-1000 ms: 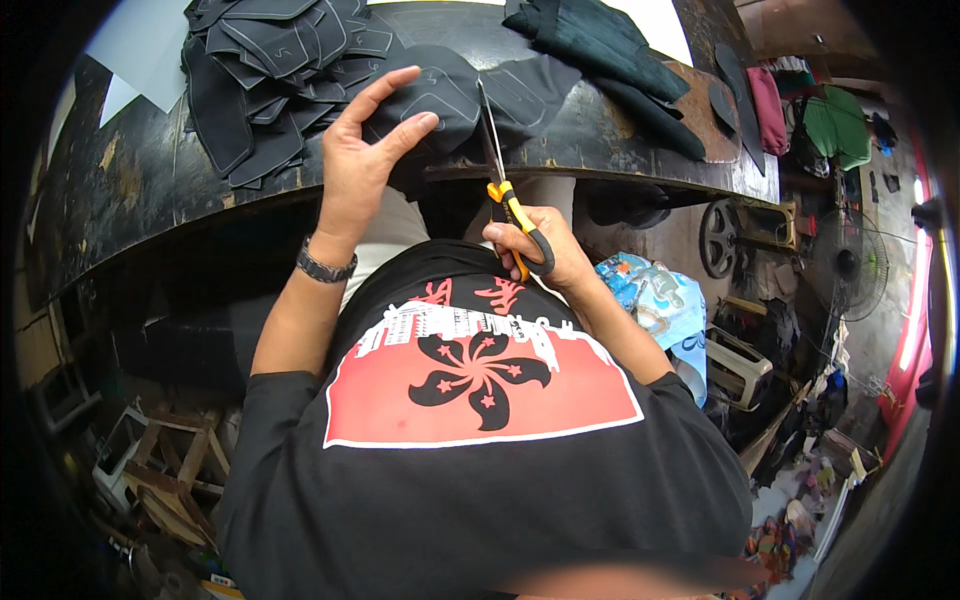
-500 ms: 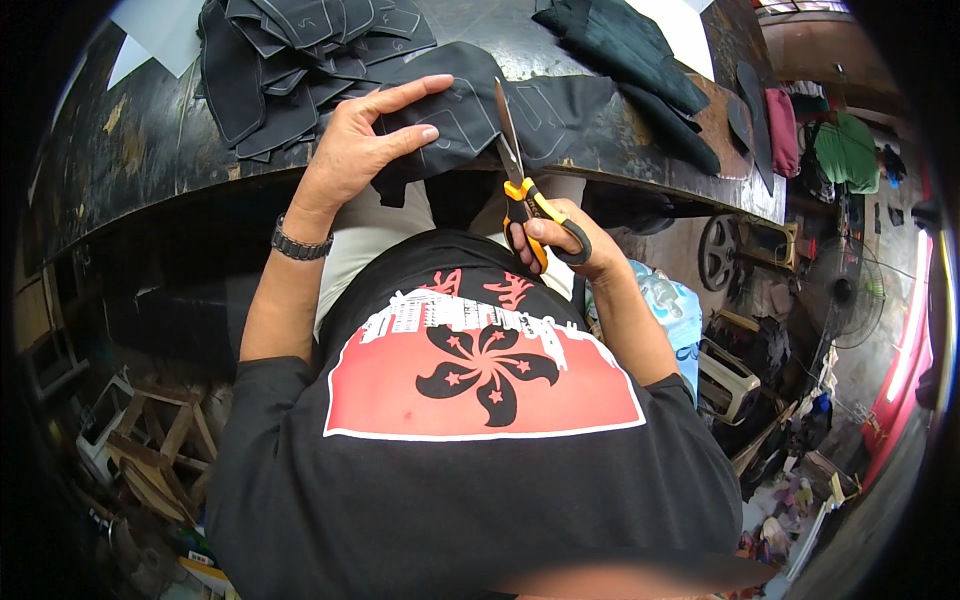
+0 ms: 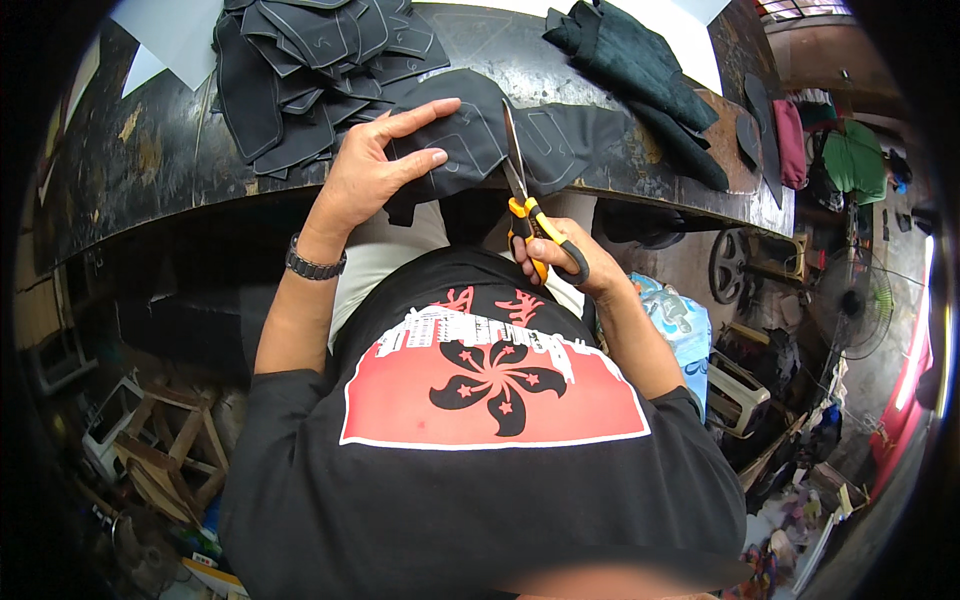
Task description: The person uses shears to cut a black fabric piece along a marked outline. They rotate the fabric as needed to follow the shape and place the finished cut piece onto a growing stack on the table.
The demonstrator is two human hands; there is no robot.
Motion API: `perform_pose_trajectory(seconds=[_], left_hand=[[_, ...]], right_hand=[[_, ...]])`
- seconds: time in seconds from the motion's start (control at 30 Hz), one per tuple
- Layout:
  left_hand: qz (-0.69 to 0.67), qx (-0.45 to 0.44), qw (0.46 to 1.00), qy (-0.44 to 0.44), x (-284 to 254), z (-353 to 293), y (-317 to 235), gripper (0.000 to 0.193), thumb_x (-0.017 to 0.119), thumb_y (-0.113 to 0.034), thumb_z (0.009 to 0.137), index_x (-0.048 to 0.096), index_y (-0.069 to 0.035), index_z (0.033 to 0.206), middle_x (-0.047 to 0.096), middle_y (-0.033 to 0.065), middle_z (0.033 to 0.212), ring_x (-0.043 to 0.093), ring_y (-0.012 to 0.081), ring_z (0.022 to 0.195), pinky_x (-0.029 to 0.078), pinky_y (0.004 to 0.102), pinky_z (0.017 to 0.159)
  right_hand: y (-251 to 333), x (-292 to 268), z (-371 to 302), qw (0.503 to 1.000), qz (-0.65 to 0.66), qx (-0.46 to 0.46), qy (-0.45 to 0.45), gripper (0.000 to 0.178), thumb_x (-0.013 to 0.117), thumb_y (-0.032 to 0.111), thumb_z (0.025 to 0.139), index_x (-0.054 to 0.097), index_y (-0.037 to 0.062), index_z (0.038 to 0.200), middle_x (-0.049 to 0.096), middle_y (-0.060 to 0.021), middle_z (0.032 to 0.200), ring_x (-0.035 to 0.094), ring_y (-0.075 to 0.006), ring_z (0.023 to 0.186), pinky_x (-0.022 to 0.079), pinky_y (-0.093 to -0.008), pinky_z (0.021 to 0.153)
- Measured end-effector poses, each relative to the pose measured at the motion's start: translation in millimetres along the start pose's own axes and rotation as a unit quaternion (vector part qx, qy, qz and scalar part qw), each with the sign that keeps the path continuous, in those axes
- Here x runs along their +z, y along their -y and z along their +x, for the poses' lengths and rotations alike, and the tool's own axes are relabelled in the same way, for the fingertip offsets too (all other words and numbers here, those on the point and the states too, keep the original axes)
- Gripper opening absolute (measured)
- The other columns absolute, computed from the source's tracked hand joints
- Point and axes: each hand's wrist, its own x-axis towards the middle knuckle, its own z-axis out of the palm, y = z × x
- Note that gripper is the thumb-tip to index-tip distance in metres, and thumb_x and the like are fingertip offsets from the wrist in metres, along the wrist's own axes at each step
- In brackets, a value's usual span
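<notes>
While the right hand gripped the metal scissors with yellow and black handles, the left hand had its thumb and pointing finger spread apart on the black, white-lined cloth at the edge of the scratched dark desk.

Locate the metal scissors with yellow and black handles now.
In the head view, the scissors are just above and right of centre, gripped in the right hand, blades at the black fabric with white outlines.
</notes>
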Motion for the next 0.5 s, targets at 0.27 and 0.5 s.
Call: perform_pose_trajectory(seconds=[0.27, 0.5], left_hand=[[0.021, -0.008, 1.000, 0.005, -3, 0, -2, 0.047, 0.071, -0.009, 0.081, 0.060, -0.004, 0.126, 0.064, 0.0059, 0.124, 0.057, 0.0132, 0.111, 0.032, 0.0322, 0.106], [0.023, -0.005, 1.000, 0.007, -4, 1, -3, 0.048, 0.070, -0.006, 0.081, 0.059, -0.003, 0.128, 0.062, 0.0079, 0.125, 0.056, 0.0133, 0.112, 0.039, 0.0281, 0.101]], right_hand=[[-8, 9, -1, 0.996, 0.080, 0.003, -0.040, 0.032, 0.071, 0.034, 0.082, 0.059, 0.0045, 0.079, 0.053, 0.0002, 0.064, 0.051, -0.0068, 0.053, 0.040, -0.0197, 0.045], [-13, 13, -2, 0.994, 0.098, 0.004, -0.051, 0.027, 0.071, 0.028, 0.083, 0.059, 0.0056, 0.074, 0.052, 0.0007, 0.060, 0.048, -0.0057, 0.046, 0.037, -0.0200, 0.041]])
